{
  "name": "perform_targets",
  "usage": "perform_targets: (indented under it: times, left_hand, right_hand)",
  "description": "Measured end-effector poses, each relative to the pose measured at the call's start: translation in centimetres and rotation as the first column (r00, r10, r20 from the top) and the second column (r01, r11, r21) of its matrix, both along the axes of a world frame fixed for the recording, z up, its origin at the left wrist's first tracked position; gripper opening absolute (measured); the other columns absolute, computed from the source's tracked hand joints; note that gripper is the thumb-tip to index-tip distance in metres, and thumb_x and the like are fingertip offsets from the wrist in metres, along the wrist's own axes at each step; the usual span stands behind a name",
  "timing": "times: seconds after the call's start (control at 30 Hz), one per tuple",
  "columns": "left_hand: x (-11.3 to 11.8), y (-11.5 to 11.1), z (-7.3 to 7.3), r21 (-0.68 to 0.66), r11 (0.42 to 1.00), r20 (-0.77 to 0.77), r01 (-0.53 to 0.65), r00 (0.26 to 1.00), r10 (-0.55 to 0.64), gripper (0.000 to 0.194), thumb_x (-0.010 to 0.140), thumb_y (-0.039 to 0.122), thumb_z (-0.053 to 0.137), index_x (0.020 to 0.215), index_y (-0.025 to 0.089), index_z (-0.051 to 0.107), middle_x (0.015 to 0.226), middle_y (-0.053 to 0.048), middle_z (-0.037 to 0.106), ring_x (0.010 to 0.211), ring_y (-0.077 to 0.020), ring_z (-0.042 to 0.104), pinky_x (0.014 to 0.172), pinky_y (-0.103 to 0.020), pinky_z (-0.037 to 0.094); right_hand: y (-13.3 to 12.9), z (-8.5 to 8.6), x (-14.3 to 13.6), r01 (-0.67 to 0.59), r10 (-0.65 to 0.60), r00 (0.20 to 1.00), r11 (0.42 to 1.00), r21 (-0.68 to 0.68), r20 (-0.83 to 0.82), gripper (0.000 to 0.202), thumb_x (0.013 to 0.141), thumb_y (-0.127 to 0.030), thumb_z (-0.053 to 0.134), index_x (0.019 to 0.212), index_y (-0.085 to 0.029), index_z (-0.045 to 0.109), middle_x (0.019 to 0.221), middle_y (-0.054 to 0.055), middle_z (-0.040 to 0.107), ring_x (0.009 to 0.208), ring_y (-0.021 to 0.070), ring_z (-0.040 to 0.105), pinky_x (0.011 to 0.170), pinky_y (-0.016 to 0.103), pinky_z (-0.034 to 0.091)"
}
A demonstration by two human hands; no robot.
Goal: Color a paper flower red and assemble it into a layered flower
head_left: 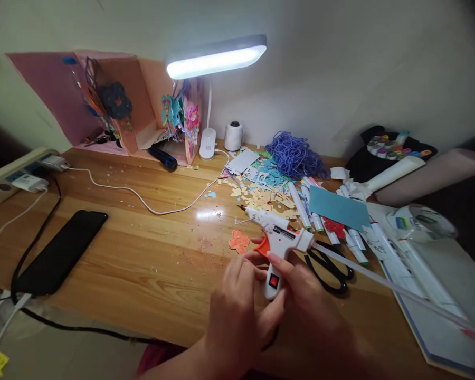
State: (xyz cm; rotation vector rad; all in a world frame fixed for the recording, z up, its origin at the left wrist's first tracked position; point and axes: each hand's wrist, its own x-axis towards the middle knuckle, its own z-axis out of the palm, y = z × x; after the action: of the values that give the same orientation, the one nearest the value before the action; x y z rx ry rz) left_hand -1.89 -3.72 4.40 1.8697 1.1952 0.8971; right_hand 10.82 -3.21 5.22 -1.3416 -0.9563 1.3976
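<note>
Both of my hands are around a white hot glue gun [287, 235] with an orange trigger and a red switch on its handle. My right hand [301, 285] grips the handle from the right, thumb along its side. From the other side my left hand [237, 301] closes on the handle and trigger area, its fingertips partly hidden. A long clear glue stick [364, 272] sticks out of the gun's back end. Just left of the trigger, an orange paper flower [238, 241] lies flat on the wooden table [142, 253]. Black-handled scissors [330, 269] lie behind my right hand.
Paper scraps [265, 195], a purple yarn pile [295, 154] and several markers [300, 206] lie beyond the gun. A lit lamp [217, 60] overhangs the back. At left are a black phone [63, 253], a power strip [8, 182] and cables. A pink cardboard box [140, 100] stands behind.
</note>
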Motion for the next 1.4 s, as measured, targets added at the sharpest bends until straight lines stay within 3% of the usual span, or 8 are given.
perform_targets:
  times: [0.1, 0.27, 0.4, 0.6, 0.77, 1.0, 1.27, 1.4]
  left_hand:
    - [-1.1, 1.6, -0.1, -0.114, 0.985, -0.073, 0.13, 0.988, -0.139, 0.014, 0.089, 0.038, 0.048, 0.092, 0.024, 0.052, 0.1, -0.009, 0.06, 0.093, -0.0247, 0.055, 0.078, -0.039, 0.043]
    - [-3.3, 6.6, -1.3, -0.097, 0.995, -0.387, 0.037, 0.919, -0.072, 0.015, 0.082, 0.028, 0.059, 0.092, 0.018, 0.053, 0.096, -0.008, 0.058, 0.09, -0.0256, 0.053, 0.077, -0.039, 0.042]
    - [-3.8, 8.8, -2.8, -0.09, 0.994, -0.418, 0.069, 0.903, -0.1, 0.023, 0.079, 0.035, 0.064, 0.091, 0.018, 0.055, 0.096, -0.008, 0.056, 0.09, -0.0246, 0.052, 0.074, -0.036, 0.043]
    - [-4.1, 9.3, -3.5, -0.033, 0.997, -0.359, 0.074, 0.93, -0.08, 0.014, 0.084, 0.031, 0.058, 0.088, 0.018, 0.055, 0.093, -0.006, 0.056, 0.088, -0.0215, 0.052, 0.075, -0.034, 0.043]
    - [-4.1, 9.5, -3.7, -0.025, 0.995, -0.344, 0.092, 0.934, -0.095, 0.015, 0.084, 0.031, 0.058, 0.088, 0.017, 0.055, 0.091, -0.006, 0.056, 0.086, -0.0207, 0.051, 0.073, -0.033, 0.042]
    - [-4.1, 9.2, -3.7, -0.019, 0.996, -0.346, 0.086, 0.934, -0.088, 0.011, 0.086, 0.028, 0.056, 0.088, 0.017, 0.056, 0.09, -0.005, 0.056, 0.086, -0.0201, 0.051, 0.073, -0.032, 0.043]
    - [-3.7, 9.3, -3.7, -0.008, 0.999, -0.348, 0.043, 0.937, -0.043, 0.008, 0.088, 0.024, 0.053, 0.085, 0.017, 0.055, 0.089, -0.005, 0.056, 0.085, -0.0192, 0.051, 0.074, -0.032, 0.042]
    - [-3.6, 9.2, -3.7, 0.015, 1.0, -0.346, 0.018, 0.938, -0.012, 0.007, 0.087, 0.022, 0.053, 0.082, 0.017, 0.055, 0.087, -0.004, 0.056, 0.083, -0.0186, 0.051, 0.074, -0.031, 0.042]
  right_hand:
    - [0.3, -0.5, 1.4, 0.008, -0.006, 0.997, 1.0, -0.024, 0.08, 0.036, 0.083, -0.048, 0.053, 0.105, -0.02, 0.059, 0.094, 0.005, 0.067, 0.088, 0.0213, 0.062, 0.068, 0.028, 0.053]
    - [0.8, -1.3, 2.8, -0.062, 0.069, 0.974, 0.997, -0.039, 0.214, 0.044, 0.084, -0.053, 0.045, 0.101, -0.015, 0.06, 0.078, 0.005, 0.066, 0.066, 0.0181, 0.06, 0.053, 0.027, 0.049]
    - [0.0, -1.6, 2.6, -0.071, 0.094, 0.969, 0.992, -0.104, 0.228, 0.042, 0.081, -0.053, 0.048, 0.093, -0.015, 0.06, 0.069, 0.004, 0.065, 0.06, 0.0166, 0.057, 0.055, 0.027, 0.048]
    - [-1.3, -1.9, 1.7, -0.043, 0.097, 0.972, 0.969, -0.243, 0.216, 0.046, 0.079, -0.058, 0.049, 0.09, -0.015, 0.061, 0.062, 0.003, 0.062, 0.055, 0.0162, 0.054, 0.05, 0.027, 0.043]
    - [-1.5, -2.0, 1.4, -0.037, 0.113, 0.963, 0.955, -0.294, 0.244, 0.048, 0.078, -0.061, 0.046, 0.07, -0.016, 0.06, 0.055, 0.002, 0.057, 0.048, 0.0143, 0.051, 0.044, 0.025, 0.039]
    - [-1.4, -1.8, 1.6, 0.015, 0.107, 0.915, 0.954, -0.299, 0.39, 0.046, 0.076, -0.061, 0.047, 0.07, -0.016, 0.057, 0.053, 0.0, 0.054, 0.047, 0.0125, 0.047, 0.045, 0.023, 0.039]
    - [-1.5, -1.7, 1.4, 0.069, 0.055, 0.94, 0.936, -0.345, 0.337, 0.045, 0.073, -0.061, 0.05, 0.071, -0.017, 0.055, 0.054, -0.001, 0.053, 0.048, 0.0125, 0.048, 0.045, 0.023, 0.039]
    - [-1.4, -1.9, 1.7, -0.031, 0.148, 0.911, 0.955, -0.295, 0.385, 0.045, 0.078, -0.06, 0.044, 0.062, -0.018, 0.051, 0.053, -0.001, 0.05, 0.048, 0.0121, 0.045, 0.046, 0.023, 0.038]
